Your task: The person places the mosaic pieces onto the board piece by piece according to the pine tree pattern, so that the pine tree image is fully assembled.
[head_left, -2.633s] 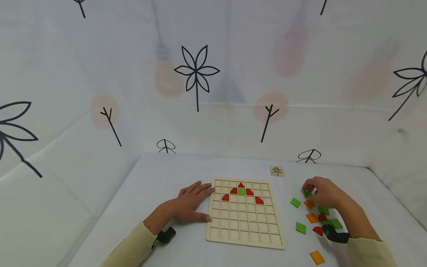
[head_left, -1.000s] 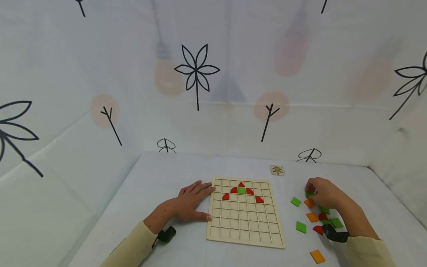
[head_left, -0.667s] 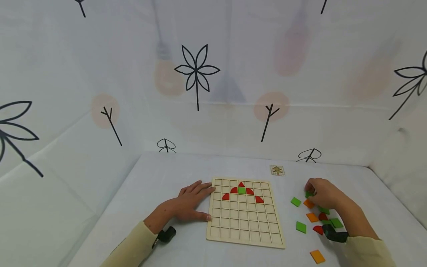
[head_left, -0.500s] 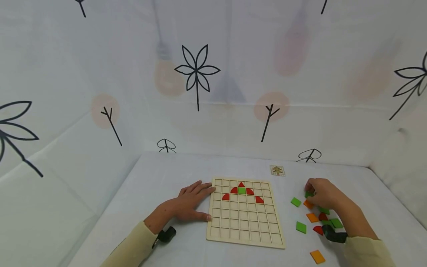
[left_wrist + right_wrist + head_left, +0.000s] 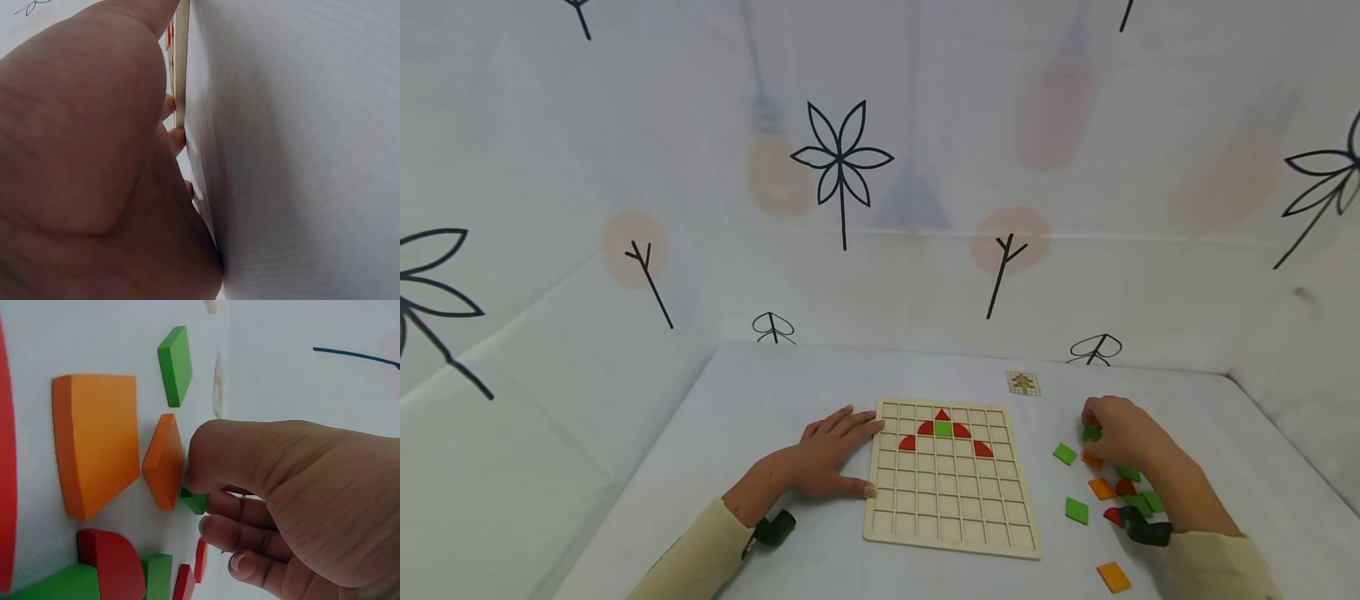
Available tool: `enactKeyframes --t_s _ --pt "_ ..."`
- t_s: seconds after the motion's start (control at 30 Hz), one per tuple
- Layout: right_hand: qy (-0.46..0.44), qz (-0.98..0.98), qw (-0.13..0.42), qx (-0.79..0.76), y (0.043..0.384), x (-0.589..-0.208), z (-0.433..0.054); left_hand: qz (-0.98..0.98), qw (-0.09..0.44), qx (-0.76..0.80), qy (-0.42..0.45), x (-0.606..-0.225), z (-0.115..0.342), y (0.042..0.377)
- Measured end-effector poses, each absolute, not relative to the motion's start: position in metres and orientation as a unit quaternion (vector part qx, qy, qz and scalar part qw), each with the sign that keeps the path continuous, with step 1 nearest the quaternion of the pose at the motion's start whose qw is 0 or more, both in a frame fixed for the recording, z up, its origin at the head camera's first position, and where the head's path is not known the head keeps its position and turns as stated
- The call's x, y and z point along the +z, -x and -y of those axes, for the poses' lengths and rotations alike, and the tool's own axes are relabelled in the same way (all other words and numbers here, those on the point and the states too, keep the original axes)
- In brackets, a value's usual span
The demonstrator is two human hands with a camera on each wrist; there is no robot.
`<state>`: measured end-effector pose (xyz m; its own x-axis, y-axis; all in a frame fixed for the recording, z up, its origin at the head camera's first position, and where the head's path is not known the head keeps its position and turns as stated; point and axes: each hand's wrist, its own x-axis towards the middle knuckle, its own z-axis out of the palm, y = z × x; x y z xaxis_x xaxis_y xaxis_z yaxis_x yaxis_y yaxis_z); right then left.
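The left hand (image 5: 831, 462) lies flat with spread fingers, its thumb and fingertips at the left edge of a wooden grid board (image 5: 917, 525). In the left wrist view, fingertips show beside the board's edge (image 5: 180, 69). Several red pieces (image 5: 962, 431) and one green square (image 5: 943, 428) sit in the board's upper cells. To the right of the board, the right hand (image 5: 1126, 432) is among loose tiles, thumb and forefinger pinching a green square tile (image 5: 196, 501); the fingers partly cover it. An orange tile (image 5: 164, 464) lies right beside the thumb.
Green tiles (image 5: 1077, 511), orange tiles (image 5: 1113, 577) and red curved pieces (image 5: 112, 565) lie scattered on the white table around the right forearm, some overlapping. A small card with a tree pattern (image 5: 1023, 383) lies behind the board. White printed cloth walls (image 5: 880, 292) enclose the table.
The right wrist and forearm have shifted slightly left, while the fingers stay at the same green tile. The left hand and the board have not moved.
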<state>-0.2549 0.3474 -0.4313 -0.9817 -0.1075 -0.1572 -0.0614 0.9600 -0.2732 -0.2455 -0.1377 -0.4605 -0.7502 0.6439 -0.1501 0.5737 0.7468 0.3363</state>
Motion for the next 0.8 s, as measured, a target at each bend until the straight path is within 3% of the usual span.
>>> enactKeyframes --t_s 0.3,0.8 --pt "0.082 -0.982 0.046 -0.165 0.246 -0.420 -0.329 -0.927 0.129 0.130 -0.327 -0.461 0.138 0.245" --pt "0.143 -0.974 0.044 -0.169 0.237 -0.409 -0.281 -0.927 0.127 0.128 -0.330 -0.461 0.138 0.245"
